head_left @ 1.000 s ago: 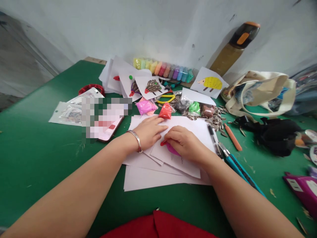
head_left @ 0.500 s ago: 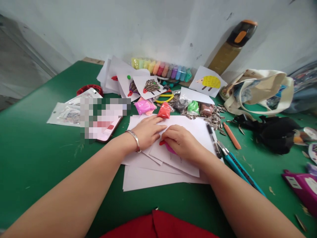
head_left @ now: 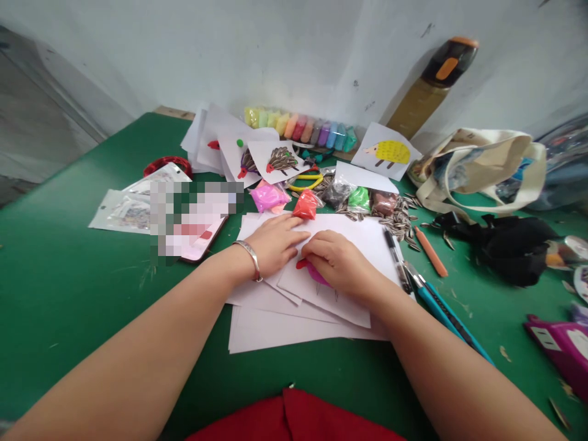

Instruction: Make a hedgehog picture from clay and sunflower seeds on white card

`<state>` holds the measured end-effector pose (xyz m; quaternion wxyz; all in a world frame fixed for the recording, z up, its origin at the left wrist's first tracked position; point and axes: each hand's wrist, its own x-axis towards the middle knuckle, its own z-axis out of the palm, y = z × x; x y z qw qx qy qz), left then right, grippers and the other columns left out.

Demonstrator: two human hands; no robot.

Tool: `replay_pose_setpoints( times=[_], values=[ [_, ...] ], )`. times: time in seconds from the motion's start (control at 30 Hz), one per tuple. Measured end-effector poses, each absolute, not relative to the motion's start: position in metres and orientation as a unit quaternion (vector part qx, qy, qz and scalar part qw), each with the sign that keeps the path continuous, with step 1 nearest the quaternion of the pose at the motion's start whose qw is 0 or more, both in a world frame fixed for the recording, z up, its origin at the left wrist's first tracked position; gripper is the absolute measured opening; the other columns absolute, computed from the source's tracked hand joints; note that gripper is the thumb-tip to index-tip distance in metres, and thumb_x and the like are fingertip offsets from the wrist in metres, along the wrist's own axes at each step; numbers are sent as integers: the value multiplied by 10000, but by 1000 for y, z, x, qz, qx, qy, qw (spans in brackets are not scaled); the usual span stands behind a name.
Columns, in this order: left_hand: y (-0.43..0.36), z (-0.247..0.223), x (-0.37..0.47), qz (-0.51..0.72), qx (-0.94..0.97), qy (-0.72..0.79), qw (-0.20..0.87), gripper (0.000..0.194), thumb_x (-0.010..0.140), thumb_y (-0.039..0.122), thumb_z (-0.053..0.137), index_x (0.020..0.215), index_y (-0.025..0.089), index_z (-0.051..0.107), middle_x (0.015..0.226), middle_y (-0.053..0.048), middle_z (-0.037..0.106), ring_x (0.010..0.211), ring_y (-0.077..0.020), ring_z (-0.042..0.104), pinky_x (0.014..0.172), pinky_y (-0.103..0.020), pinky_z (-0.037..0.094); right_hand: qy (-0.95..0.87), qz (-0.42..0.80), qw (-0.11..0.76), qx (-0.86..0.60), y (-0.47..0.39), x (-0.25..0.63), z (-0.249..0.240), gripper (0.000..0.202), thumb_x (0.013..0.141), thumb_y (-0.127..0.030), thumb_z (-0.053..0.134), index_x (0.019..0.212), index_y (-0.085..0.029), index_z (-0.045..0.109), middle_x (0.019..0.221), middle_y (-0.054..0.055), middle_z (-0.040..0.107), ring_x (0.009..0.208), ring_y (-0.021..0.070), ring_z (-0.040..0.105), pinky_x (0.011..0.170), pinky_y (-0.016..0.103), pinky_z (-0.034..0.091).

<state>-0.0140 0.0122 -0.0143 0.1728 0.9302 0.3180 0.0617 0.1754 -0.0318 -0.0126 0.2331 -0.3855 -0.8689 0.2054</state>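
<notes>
My left hand (head_left: 275,245) lies flat with fingers stretched out on the sheets of white paper (head_left: 285,331), its fingertips close to a bag of red clay (head_left: 306,204). Bent over the top sheet, my right hand (head_left: 337,263) has its thumb and fingers pinched together at a purple clay shape (head_left: 318,275) with a red clay tip (head_left: 301,264). Whatever sits between those fingertips is hidden. Thin drawn lines show on the paper below the purple shape.
Bags of pink (head_left: 269,196), green (head_left: 359,199) and brown clay (head_left: 384,202) lie behind the paper, beside sunflower seeds (head_left: 402,220). A blue utility knife (head_left: 445,312) and black pen (head_left: 397,260) are right; a phone (head_left: 202,239) is left. Finished hedgehog pictures (head_left: 281,160) lie behind.
Almost nothing differs. My right hand has shifted very slightly over the purple clay; my left hand stays in place.
</notes>
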Motion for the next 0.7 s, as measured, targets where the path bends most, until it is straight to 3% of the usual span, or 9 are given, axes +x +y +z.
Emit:
replay_pose_setpoints(
  times=[0.3, 0.5, 0.7],
  values=[
    [13, -15, -15, 52, 930, 322, 171, 373, 894, 187, 478, 1248, 205, 594, 1301, -109, 504, 1238, -291, 419, 1089, -485, 334, -868, 219, 249, -370, -35, 180, -9, 241, 873, -52, 477, 840, -181, 678, 894, 60, 671, 867, 179, 578, 790, 302, 454],
    [13, -15, -14, 51, 930, 321, 171, 370, 906, 193, 464, 1252, 197, 596, 1304, -108, 508, 1249, -282, 420, 1111, -477, 313, -900, 136, 216, -353, -42, 174, -6, 229, 835, -21, 469, 820, -171, 641, 951, 79, 657, 865, 197, 513, 780, 330, 416],
    [12, -16, -15, 51, 927, 329, 170, 380, 911, 204, 468, 1272, 183, 586, 1356, -114, 486, 1289, -286, 398, 1141, -480, 282, -919, 86, 186, -336, -45, 172, -9, 238, 939, -110, 412, 873, -175, 631, 1004, 89, 630, 905, 193, 483, 790, 337, 396]
  ],
)
